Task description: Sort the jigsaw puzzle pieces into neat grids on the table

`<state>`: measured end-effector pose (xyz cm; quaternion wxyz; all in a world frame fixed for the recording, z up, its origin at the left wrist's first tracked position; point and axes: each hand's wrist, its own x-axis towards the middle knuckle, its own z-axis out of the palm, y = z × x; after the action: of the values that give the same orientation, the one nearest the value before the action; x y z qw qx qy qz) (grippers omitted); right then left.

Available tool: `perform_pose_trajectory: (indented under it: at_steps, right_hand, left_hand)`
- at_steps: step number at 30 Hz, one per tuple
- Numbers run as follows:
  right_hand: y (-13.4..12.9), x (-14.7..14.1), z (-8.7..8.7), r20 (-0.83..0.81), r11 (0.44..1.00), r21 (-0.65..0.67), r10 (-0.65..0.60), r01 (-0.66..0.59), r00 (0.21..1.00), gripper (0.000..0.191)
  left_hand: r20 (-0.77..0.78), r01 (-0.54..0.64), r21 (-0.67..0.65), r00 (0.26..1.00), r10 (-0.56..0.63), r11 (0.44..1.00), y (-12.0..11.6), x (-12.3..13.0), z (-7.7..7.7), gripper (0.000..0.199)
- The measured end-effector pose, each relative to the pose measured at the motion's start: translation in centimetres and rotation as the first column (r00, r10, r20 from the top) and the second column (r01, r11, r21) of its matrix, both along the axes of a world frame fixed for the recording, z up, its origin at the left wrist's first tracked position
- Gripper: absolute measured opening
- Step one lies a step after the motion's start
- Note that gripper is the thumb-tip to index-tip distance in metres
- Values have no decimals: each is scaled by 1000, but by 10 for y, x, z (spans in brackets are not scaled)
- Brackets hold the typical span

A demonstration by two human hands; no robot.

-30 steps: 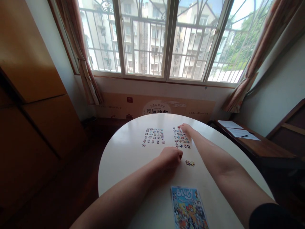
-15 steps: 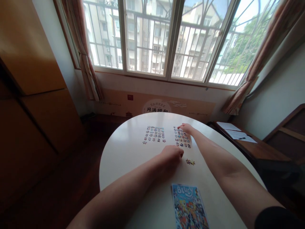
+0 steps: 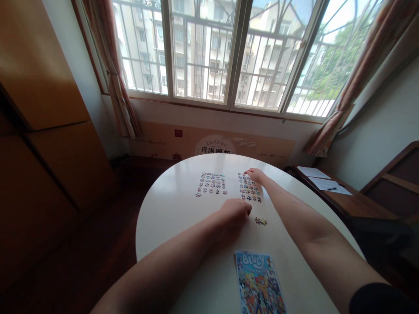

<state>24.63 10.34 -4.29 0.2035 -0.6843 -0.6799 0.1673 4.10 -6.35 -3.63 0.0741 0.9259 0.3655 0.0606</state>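
My right hand [image 3: 255, 175] reaches to the far edge of the right-hand group of jigsaw puzzle pieces [image 3: 248, 190], its fingertips pinched on a small piece there. Nearer to me my left hand [image 3: 236, 210] rests on the table just below that group, fingers curled in; whatever they hold, if anything, is hidden. A few joined or heaped pieces [image 3: 261, 221], partly yellow, lie right of my left hand. To the left, a second group of pieces [image 3: 212, 183] is laid out in rows.
All of this lies on a round white table [image 3: 166, 218]. A colourful picture card [image 3: 260, 281] marked "Bluey" is at its near side. Off to the right, a wooden side table [image 3: 366, 205] carries paper sheets [image 3: 330, 185] and a pen. Windows with bars stand beyond.
The view has shifted very slightly. Both hands stay in nearly the same places, and the puzzle pieces show no clear movement.
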Motion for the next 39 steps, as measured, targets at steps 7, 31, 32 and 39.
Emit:
perform_pose_trajectory:
  at_steps: [7,31,32,39]
  right_hand:
    - [-9,19,-2,-170,995,88,-29,44,985,42]
    - [-131,67,70,-67,786,-382,501,-486,863,38]
    - [-134,61,71,-59,772,-386,526,-505,849,38]
    - [-142,22,64,24,686,-391,674,-613,738,40]
  left_hand:
    - [19,25,-21,1000,-25,999,-1,-5,1,16]
    - [100,-32,-24,994,34,999,-11,-3,10,42]
    - [90,-42,-15,995,43,999,-11,-2,9,42]
    - [74,-71,30,995,69,997,-7,-1,1,41]
